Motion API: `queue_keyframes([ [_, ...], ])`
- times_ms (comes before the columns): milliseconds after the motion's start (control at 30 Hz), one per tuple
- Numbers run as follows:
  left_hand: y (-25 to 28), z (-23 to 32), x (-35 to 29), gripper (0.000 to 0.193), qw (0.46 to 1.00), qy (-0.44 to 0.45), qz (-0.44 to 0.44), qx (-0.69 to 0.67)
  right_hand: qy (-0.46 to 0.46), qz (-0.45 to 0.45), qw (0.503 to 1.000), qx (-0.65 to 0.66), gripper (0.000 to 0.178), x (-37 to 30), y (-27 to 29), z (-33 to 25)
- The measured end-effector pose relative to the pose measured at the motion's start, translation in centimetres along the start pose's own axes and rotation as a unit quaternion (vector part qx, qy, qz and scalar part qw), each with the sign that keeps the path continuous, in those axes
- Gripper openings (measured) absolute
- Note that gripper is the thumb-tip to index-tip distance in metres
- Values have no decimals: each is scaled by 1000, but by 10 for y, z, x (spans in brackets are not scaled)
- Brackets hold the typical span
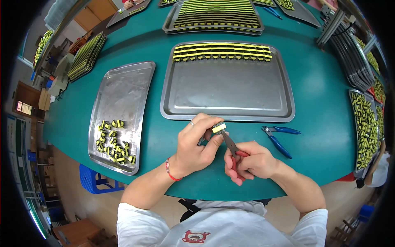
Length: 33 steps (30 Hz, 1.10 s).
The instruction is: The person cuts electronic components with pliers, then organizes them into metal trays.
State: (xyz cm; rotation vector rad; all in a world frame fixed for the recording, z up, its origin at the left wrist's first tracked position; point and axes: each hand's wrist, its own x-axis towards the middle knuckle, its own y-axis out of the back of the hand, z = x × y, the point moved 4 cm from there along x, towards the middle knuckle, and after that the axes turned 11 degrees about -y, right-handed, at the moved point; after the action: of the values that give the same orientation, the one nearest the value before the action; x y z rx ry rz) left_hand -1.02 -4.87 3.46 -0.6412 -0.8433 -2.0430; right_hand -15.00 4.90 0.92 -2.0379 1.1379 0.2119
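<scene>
Between its thumb and fingers my left hand pinches a small transformer, black with a yellow band. Red-handled needle-nose pliers are gripped in my right hand, their narrow jaws reaching the near side of the transformer. Whether the jaws hold one of its pins is too small to tell. Just beyond my hands lies a metal tray, with rows of the same yellow-and-black parts along its far side. Blue-handled flush cutters rest spread on the table to the right.
At the left a second metal tray bears loose yellow-and-black parts near its front. A full tray stands at the back of the green table. More heaped parts sit at the right edge, below stacked trays. Another person's hand shows far back.
</scene>
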Motion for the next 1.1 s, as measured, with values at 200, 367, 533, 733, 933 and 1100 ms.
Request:
queue_keyframes([
  [200,-4,-3,-4,20,991,127,1,-46,245,179,949,-85,25,-8,-5,-5],
  [367,-26,6,-15,14,944,253,42,-210,428,430,712,-353,40,-9,-3,-19],
  [533,-32,5,-17,14,920,266,55,-281,476,454,631,-412,36,-8,-4,-21],
  [733,-31,3,-16,13,912,269,49,-306,482,460,620,-415,38,-7,-4,-20],
  [933,-29,-11,-23,26,875,326,-1,-359,478,450,633,-411,36,-7,0,-16],
  [1100,-30,-15,-24,38,767,340,58,-542,509,423,641,-388,41,-16,-5,-17],
])
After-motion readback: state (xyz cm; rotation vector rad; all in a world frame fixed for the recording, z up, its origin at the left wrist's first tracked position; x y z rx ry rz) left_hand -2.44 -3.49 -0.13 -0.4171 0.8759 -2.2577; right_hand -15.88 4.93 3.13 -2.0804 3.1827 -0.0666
